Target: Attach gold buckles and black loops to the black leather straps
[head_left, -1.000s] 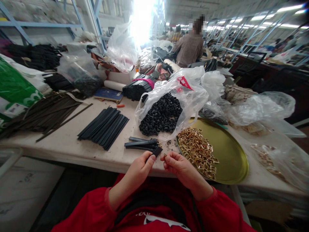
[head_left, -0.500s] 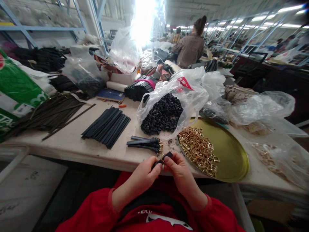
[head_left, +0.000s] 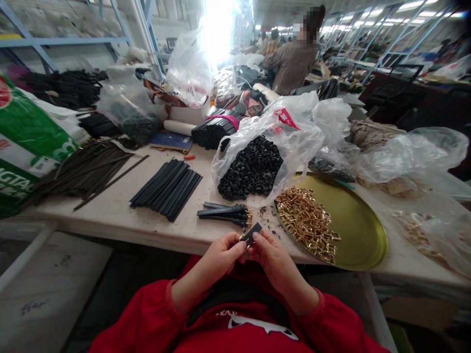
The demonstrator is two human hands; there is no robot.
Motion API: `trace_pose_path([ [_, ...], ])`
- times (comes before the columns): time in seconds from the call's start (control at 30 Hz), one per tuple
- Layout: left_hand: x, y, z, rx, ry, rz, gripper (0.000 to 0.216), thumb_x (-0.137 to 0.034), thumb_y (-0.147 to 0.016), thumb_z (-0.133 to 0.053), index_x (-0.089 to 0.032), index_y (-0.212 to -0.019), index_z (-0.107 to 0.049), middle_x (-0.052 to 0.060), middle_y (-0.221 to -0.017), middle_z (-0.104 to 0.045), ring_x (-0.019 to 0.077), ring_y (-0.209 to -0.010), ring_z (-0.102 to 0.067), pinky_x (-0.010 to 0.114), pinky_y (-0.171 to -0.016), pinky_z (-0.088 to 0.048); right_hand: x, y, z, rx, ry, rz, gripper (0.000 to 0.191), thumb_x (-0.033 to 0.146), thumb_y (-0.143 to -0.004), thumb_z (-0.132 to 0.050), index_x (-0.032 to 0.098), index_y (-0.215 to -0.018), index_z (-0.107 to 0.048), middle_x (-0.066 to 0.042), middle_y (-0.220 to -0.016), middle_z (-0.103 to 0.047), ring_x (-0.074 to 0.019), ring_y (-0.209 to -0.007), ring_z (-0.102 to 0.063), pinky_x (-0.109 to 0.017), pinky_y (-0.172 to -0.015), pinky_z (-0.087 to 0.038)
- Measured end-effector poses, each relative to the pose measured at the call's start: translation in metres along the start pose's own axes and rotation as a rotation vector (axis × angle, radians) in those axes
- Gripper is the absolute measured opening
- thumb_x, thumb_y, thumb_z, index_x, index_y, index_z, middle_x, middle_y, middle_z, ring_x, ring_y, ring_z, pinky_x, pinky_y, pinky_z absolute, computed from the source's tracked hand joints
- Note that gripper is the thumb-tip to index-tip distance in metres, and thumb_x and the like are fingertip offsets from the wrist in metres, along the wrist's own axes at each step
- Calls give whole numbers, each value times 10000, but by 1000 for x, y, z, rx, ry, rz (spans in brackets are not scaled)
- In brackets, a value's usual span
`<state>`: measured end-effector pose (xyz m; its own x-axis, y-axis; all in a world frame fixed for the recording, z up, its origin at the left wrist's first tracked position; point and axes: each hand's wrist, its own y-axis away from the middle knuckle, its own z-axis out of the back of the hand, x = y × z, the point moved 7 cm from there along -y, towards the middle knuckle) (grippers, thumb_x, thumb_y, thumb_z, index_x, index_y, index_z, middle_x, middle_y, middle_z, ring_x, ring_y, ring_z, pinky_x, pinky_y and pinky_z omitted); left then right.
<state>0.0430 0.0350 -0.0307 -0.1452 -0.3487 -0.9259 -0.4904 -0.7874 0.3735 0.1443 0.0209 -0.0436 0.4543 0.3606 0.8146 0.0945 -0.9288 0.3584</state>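
Note:
Both my hands meet at the table's near edge. My left hand (head_left: 222, 253) and my right hand (head_left: 270, 255) pinch the end of one short black strap (head_left: 252, 233), with a small gold buckle at the fingertips. Just beyond them lies a small bunch of black straps with gold buckles (head_left: 224, 214). A round gold tray (head_left: 360, 230) to the right carries a heap of gold buckles (head_left: 307, 223). A clear bag of small black loops (head_left: 253, 169) stands open behind the straps.
A pile of plain black straps (head_left: 167, 189) lies at centre left, with thin dark strips (head_left: 84, 171) and a green and white sack (head_left: 25, 137) further left. Plastic bags (head_left: 405, 157) crowd the right side. A person (head_left: 290, 61) works at the far end.
My hands came together on the strap and the buckle went onto its end. The view shifted slightly down and left.

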Motion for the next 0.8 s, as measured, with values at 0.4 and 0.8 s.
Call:
trace_pose_path([
  [0.4,-20,9,3,-86,-325,-99,262,-383,-787,-494,-164,-646,-463,-50,-555,-472,78,-516,-412,184,-480,-313,23,2,0,-21,515,231,227,396,-714,-610,188,-700,-519,23,-625,-511,-124,-580,-461,-248,-550,-391],
  [0.8,-24,-20,30,-124,-311,-153,229,-369,-837,-434,-180,-916,-535,-46,-590,-493,104,-542,-464,206,-522,-359,74,-83,18,-6,1065,341,373,433,-878,-338,159,-774,-568,-25,-652,-593,-137,-596,-546,-239,-562,-408],
])
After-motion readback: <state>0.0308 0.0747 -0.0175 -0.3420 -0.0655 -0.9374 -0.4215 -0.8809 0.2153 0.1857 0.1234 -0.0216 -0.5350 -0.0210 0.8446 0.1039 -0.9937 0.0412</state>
